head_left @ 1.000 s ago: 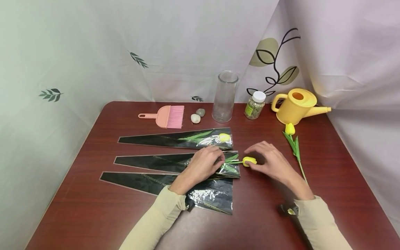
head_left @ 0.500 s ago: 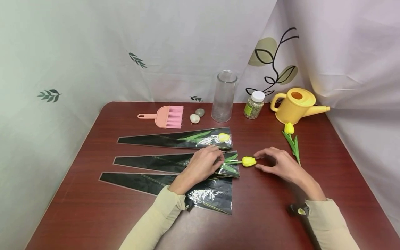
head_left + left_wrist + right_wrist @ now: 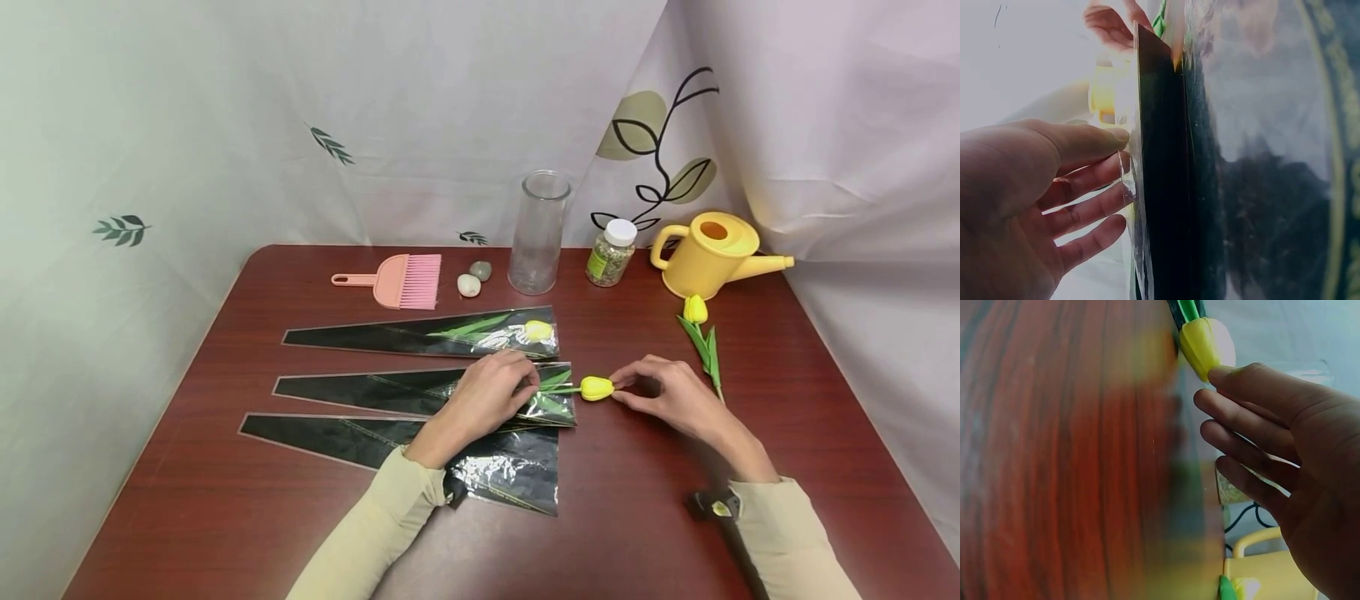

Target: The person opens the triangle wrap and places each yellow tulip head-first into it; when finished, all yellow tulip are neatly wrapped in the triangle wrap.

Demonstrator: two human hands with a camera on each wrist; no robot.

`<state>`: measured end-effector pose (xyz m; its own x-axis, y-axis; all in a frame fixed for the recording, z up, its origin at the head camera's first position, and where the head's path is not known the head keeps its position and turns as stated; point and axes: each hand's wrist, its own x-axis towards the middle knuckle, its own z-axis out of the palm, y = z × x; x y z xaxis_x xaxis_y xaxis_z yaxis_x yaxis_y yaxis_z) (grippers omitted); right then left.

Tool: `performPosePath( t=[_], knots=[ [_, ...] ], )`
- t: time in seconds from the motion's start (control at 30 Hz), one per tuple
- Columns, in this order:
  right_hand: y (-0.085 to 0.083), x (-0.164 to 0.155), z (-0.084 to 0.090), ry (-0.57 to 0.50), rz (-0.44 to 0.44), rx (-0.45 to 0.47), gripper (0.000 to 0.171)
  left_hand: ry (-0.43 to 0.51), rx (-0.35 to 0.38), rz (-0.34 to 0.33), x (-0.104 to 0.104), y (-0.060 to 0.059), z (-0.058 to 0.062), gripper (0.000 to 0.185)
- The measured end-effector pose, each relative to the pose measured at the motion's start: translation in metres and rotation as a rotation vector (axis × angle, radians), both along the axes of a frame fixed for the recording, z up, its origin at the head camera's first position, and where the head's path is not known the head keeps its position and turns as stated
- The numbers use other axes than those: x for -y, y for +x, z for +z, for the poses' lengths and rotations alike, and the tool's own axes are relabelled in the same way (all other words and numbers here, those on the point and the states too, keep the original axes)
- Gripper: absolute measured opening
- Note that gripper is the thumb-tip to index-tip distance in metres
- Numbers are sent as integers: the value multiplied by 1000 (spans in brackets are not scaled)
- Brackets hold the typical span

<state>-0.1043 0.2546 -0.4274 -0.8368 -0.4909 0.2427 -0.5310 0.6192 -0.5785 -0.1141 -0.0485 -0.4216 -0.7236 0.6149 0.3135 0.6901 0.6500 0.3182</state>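
My left hand pinches the edge of the middle flower sleeve, clear film over black. In the left wrist view, thumb and fingers meet at the clear film. A yellow tulip lies partly inside this sleeve, its bloom sticking out of the wide right end. Its lower stem is hidden. My right hand pinches the bloom's tip between thumb and forefinger; the right wrist view has the thumb at the tip of the tulip, other fingers spread below.
Above lies a sleeve holding a tulip; below, another sleeve. Another tulip lies at right. Along the back are a pink brush, stones, a glass vase, a jar and a yellow watering can.
My right hand has drawn back from around the bloom to the right, then its thumb and forefinger have closed at the bloom's tip. The left hand has stayed on the sleeve.
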Motion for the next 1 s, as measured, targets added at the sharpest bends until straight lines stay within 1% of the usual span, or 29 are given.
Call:
performPosePath(
  t=[0.3, 0.53, 0.77, 1.0],
  knots=[
    [-3, 27, -2, -85, 40, 66, 24, 56, -15, -8, 1, 0, 4, 4],
    [-7, 42, -6, -169, 82, 68, 21, 64, -14, 4, 0, 0, 6, 4],
    [-8, 45, -7, -184, 78, 72, 21, 58, -12, 6, 0, 1, 7, 4],
    [-9, 46, -10, -174, 74, 63, 20, 48, -13, 2, -1, 1, 6, 4]
  ],
)
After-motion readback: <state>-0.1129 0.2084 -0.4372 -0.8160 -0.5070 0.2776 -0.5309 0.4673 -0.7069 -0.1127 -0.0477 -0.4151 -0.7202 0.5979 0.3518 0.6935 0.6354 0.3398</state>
